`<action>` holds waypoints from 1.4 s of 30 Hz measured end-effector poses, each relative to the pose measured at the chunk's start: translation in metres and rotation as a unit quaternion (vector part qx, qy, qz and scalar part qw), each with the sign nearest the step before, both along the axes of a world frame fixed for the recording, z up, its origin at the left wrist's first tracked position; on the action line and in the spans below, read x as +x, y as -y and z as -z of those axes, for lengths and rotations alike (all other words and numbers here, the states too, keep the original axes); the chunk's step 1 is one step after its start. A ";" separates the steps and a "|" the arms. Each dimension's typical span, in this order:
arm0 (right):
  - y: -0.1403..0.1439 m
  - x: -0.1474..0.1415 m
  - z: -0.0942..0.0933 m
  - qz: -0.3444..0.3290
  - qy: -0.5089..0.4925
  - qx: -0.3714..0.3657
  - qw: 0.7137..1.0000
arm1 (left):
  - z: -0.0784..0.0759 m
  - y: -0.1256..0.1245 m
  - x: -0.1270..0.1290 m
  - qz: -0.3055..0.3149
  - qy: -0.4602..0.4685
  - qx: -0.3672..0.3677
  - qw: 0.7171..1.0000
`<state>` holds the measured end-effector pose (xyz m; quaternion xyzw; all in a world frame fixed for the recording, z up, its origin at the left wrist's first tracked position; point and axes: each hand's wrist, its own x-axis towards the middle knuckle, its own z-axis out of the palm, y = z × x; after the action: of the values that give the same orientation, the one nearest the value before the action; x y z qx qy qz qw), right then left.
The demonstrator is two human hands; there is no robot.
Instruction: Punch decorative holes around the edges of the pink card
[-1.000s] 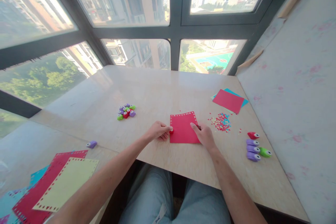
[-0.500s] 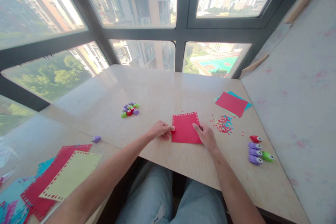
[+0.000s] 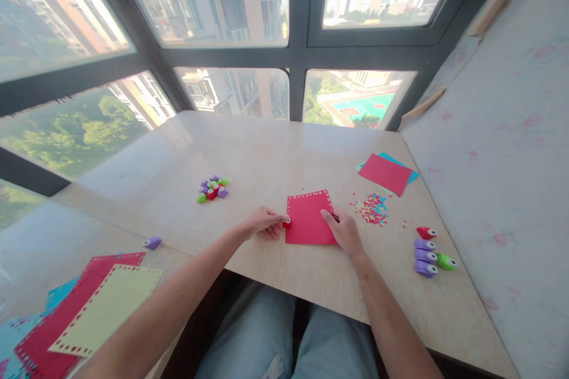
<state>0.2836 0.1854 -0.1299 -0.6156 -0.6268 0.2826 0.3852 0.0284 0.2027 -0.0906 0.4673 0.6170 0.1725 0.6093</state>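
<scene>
Both hands on red sheet (image 3: 309, 219); left hand (image 3: 263, 223) pinching small punch (image 3: 288, 222).

Paper sheet (image 3: 309, 220) on table (image 3: 267, 154) between both hands, punch cluster (image 3: 212, 188) behind left, punch row (image 3: 429, 251) right, confetti (image 3: 371, 208) between.

Wooden table (image 3: 275, 154) bears red paper (image 3: 308, 220), punches (image 3: 212, 188), confetti (image 3: 371, 208).

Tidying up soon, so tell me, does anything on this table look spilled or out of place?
Yes: red and blue paper punch-outs lie scattered on the table, right of the red sheet. One purple punch sits alone, apart from both punch groups.
</scene>
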 end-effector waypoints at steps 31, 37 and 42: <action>0.002 0.006 -0.003 0.140 -0.111 0.055 0.982 | 0.049 0.011 0.018 -0.302 -0.095 0.433 0.844; 0.004 0.004 -0.006 0.119 -0.128 0.050 0.983 | 0.041 0.014 0.018 -0.442 0.034 0.388 0.808; 0.015 -0.007 -0.018 -0.058 -0.284 -0.100 0.952 | 0.037 0.014 0.021 -0.430 0.034 0.387 0.815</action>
<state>0.2767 0.1707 -0.1122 -0.5080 -0.4945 0.5287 0.4667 0.0494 0.1890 -0.1279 0.3454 0.6164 0.6574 0.2618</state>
